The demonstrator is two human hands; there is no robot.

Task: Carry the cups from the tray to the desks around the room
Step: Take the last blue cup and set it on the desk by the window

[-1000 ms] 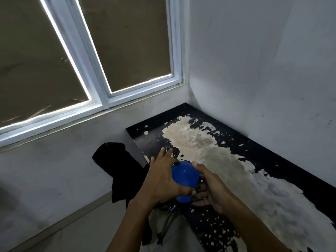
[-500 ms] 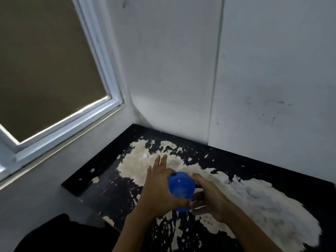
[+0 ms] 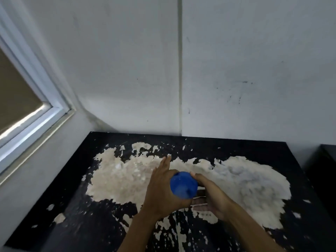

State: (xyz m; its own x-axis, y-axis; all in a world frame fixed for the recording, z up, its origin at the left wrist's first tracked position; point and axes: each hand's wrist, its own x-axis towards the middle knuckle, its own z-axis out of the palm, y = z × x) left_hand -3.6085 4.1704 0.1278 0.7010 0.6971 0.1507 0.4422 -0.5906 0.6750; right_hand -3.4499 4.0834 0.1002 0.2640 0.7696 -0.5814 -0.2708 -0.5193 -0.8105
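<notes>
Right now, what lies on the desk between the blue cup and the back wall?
Nothing: in the head view, the desk beyond the blue cup is bare, peeling surface up to the wall.

I see a black desk pushed into the corner, its back edge against the wall and its left edge below the window side. Its top coat is worn away in a large pale patch across the middle, with small flakes scattered around it.
</notes>
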